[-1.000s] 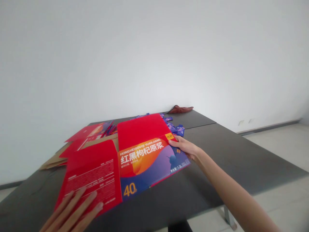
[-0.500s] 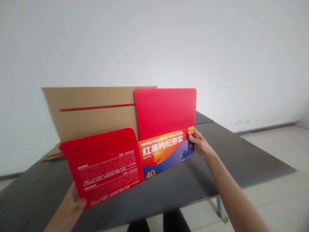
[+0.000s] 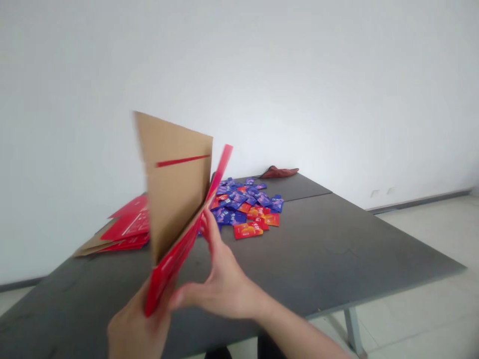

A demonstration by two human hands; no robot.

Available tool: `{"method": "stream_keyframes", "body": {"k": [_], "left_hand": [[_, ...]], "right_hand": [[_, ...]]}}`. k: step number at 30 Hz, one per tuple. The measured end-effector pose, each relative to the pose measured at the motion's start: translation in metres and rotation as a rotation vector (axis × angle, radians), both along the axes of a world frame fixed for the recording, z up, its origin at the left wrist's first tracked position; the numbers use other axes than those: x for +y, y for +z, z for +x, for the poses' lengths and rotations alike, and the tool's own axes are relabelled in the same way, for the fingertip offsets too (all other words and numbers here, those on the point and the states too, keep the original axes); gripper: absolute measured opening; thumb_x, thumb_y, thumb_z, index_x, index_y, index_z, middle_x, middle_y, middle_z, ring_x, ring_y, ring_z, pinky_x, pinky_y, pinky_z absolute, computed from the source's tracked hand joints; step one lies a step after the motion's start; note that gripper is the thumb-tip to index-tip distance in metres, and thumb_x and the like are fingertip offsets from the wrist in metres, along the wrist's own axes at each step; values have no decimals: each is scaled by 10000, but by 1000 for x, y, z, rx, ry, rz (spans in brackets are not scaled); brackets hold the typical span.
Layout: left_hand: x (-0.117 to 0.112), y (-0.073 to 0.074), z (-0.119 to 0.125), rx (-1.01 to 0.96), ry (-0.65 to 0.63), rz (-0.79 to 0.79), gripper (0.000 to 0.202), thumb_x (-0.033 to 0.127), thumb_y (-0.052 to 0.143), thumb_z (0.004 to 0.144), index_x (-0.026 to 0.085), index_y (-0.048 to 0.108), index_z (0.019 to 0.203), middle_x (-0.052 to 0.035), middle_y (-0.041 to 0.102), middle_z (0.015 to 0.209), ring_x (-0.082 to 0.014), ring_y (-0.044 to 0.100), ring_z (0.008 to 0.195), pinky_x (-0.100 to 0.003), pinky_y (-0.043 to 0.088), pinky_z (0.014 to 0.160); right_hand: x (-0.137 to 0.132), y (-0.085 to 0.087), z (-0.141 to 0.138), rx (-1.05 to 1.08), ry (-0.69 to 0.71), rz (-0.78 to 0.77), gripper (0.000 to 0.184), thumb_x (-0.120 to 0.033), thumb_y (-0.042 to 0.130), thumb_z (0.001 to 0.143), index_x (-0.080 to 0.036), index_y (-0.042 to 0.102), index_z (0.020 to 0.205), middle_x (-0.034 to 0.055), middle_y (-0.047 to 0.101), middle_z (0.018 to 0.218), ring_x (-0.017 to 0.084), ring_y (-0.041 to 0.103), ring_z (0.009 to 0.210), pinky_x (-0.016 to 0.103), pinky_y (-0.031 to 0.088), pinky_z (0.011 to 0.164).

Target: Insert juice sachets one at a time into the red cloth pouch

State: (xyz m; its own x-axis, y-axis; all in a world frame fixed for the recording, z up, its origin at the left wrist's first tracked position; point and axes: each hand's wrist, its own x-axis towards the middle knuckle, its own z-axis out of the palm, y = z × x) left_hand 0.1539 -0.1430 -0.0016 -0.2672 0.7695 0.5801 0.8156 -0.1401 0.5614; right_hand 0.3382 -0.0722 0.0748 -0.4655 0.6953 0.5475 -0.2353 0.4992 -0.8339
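Note:
A flattened cardboard carton (image 3: 181, 194), brown inside and red outside, is held up edge-on to me and partly folded. Its brown panel with a red strip faces right. My left hand (image 3: 136, 319) grips the carton's near lower end, its fingers partly hidden behind the red edge. My right hand (image 3: 224, 284) is at the carton's right side, thumb and fingers spread wide. The fingertips touch the red outer face, while the thumb lies close to the left hand near the bottom.
On the dark table (image 3: 314, 254), several red flattened cartons (image 3: 130, 224) are stacked at the left. Blue and orange sachets (image 3: 243, 204) lie in a pile beyond my right hand. A dark red cloth-like item (image 3: 279, 172) lies at the far edge, by the wall.
The carton has turned from facing me to edge-on, uncovering the sachets and stacked cartons. My right hand has moved left, released the printed panel's right end and opened against the red face.

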Motion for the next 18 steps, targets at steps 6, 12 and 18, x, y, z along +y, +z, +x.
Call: {"method": "stream_keyframes", "body": {"k": [6,12,18], "left_hand": [[18,27,58,237,64,-41,284,298,440,749,240,612,967,-71,694,838,-260,642,624,-322,455,481],[22,24,54,50,-390,-137,675,587,503,717,282,374,1305,-52,451,1332,-286,392,1222,-434,289,1025],[47,15,-34,-601,-261,60,795,732,149,728,244,354,1322,-42,380,1386,-211,258,1302,-348,103,1094]], "right_hand": [[-16,6,-37,99,-296,-131,810,-361,570,740,-268,99,1392,17,607,919,180,566,730,344,482,687],[16,-12,15,195,-460,-227,303,-403,493,789,-200,550,1007,59,613,992,197,571,873,348,470,797],[46,-15,124,51,-203,-327,379,-341,649,706,-198,558,1045,56,624,1062,212,598,919,357,486,818]]}}
